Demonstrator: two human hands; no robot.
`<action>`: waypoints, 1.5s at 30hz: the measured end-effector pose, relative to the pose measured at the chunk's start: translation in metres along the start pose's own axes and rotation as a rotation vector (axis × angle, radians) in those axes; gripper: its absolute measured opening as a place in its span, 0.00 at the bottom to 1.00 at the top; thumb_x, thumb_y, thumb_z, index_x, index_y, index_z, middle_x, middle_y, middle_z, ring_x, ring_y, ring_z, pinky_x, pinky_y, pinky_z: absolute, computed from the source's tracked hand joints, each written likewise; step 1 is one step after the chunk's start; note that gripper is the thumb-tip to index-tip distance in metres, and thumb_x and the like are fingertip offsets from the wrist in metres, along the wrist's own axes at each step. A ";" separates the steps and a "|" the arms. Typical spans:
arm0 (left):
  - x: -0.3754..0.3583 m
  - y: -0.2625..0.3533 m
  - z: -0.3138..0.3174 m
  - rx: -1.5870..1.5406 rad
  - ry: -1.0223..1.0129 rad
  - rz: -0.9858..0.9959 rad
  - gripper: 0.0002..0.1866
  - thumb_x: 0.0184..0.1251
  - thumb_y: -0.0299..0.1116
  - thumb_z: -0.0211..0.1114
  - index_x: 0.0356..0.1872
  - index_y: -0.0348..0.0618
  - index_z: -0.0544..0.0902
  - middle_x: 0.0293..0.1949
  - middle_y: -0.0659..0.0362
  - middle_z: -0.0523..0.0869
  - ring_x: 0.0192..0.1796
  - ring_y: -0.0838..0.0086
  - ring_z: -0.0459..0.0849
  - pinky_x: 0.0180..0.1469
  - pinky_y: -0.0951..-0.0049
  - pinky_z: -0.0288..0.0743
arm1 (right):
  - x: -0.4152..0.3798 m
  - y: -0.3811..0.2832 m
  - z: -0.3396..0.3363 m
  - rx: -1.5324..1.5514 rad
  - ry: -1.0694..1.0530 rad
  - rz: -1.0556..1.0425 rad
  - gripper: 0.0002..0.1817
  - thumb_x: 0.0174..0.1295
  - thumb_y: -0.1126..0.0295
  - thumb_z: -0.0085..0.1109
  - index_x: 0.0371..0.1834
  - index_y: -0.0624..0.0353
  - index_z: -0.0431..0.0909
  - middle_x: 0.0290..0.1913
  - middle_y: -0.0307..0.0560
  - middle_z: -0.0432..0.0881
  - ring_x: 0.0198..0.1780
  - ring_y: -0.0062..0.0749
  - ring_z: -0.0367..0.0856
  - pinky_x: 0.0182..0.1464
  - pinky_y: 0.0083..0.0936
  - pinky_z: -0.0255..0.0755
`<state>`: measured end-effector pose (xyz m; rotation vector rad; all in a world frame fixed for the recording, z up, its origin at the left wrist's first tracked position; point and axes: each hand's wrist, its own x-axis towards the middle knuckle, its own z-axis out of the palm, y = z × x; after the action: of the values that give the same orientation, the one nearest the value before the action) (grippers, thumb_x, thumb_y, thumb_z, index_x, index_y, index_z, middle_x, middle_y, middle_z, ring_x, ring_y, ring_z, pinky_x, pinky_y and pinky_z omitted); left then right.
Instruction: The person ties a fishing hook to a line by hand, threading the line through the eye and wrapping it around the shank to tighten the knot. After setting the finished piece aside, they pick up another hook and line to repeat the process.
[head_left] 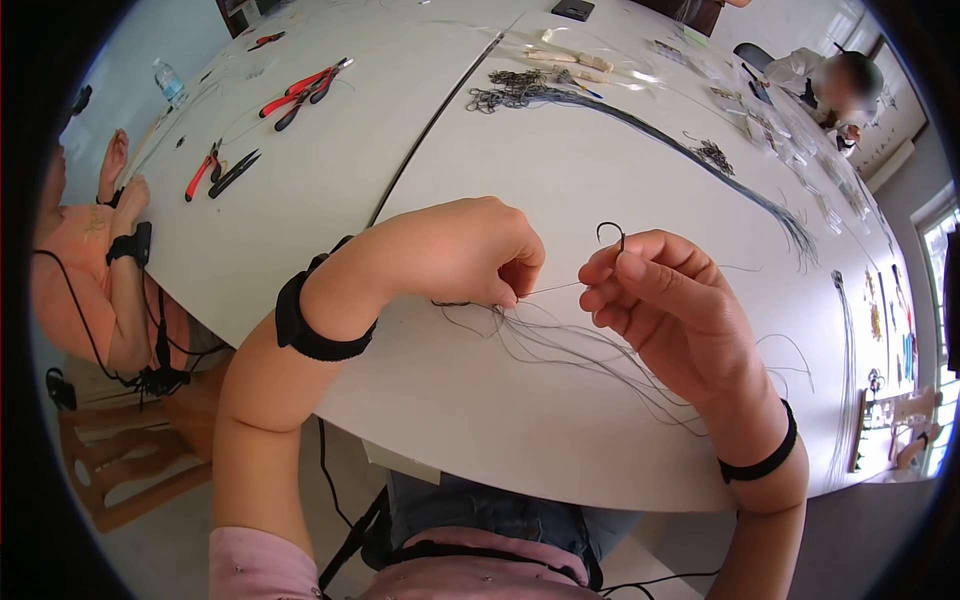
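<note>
A dark fish hook point(609, 228) stands up from the pinched thumb and fingertips of my right hand point(685, 295), its bend pointing upward. Between my two hands runs a thin fishing line point(552, 290), pulled nearly straight. My left hand point(480, 250) is closed with bent fingers, and thumb and fingertips grip this line near the table. Beneath both hands, a loose bunch of grey lines point(585, 350) spreads over the white table point(480, 430). The hook's shank is partly hidden by my right fingers.
Beyond my hands lies a long bundle of lines with hooks point(640, 125), with a small pile of hooks point(715, 155) beside it. Red-handled pliers point(300, 92) and black snips point(235, 173) are at the left. One person point(95, 270) sits left, another point(835, 85) far right.
</note>
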<state>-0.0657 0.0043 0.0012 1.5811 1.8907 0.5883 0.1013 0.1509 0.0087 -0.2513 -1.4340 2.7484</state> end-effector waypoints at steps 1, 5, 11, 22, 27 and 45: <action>-0.001 0.003 -0.001 0.011 -0.015 -0.048 0.07 0.46 0.24 0.70 0.26 0.35 0.80 0.24 0.57 0.83 0.26 0.74 0.79 0.30 0.76 0.73 | -0.001 -0.003 0.000 -0.009 0.010 -0.004 0.05 0.64 0.74 0.55 0.39 0.62 0.79 0.39 0.51 0.83 0.40 0.31 0.83 0.41 0.23 0.74; 0.000 0.007 -0.004 -0.005 -0.018 -0.111 0.04 0.49 0.21 0.66 0.26 0.34 0.79 0.22 0.57 0.82 0.25 0.75 0.80 0.30 0.77 0.73 | -0.001 -0.013 -0.002 -0.031 0.039 -0.085 0.05 0.64 0.73 0.55 0.39 0.61 0.79 0.39 0.49 0.83 0.40 0.31 0.82 0.40 0.23 0.73; -0.003 0.007 -0.014 -0.312 0.007 -0.232 0.03 0.54 0.20 0.64 0.29 0.33 0.79 0.24 0.58 0.83 0.28 0.78 0.83 0.32 0.80 0.77 | 0.003 -0.010 -0.002 -0.365 0.096 -0.045 0.07 0.60 0.71 0.60 0.36 0.63 0.80 0.34 0.45 0.83 0.38 0.27 0.81 0.39 0.21 0.72; -0.006 0.002 -0.022 -0.202 0.075 -0.254 0.06 0.52 0.22 0.67 0.30 0.34 0.79 0.27 0.56 0.83 0.28 0.77 0.83 0.32 0.80 0.76 | 0.007 -0.010 0.001 -0.559 0.130 0.042 0.08 0.58 0.71 0.61 0.35 0.66 0.79 0.32 0.42 0.82 0.35 0.22 0.79 0.34 0.18 0.71; -0.008 0.005 -0.013 0.194 0.166 -0.145 0.10 0.46 0.25 0.72 0.28 0.35 0.79 0.29 0.57 0.81 0.28 0.75 0.80 0.31 0.76 0.73 | 0.001 -0.022 0.003 -0.606 0.138 -0.078 0.08 0.58 0.72 0.60 0.35 0.66 0.79 0.33 0.44 0.83 0.35 0.22 0.80 0.32 0.18 0.69; -0.001 0.009 0.010 0.056 0.029 0.085 0.06 0.42 0.22 0.65 0.23 0.34 0.77 0.20 0.53 0.81 0.24 0.68 0.81 0.29 0.74 0.73 | -0.054 -0.114 -0.015 -0.512 0.057 -0.567 0.10 0.70 0.67 0.46 0.47 0.60 0.70 0.45 0.48 0.74 0.43 0.28 0.74 0.37 0.16 0.71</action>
<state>-0.0523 0.0046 0.0005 1.7050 1.8838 0.6026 0.1513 0.2231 0.1004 0.0658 -1.8240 1.8985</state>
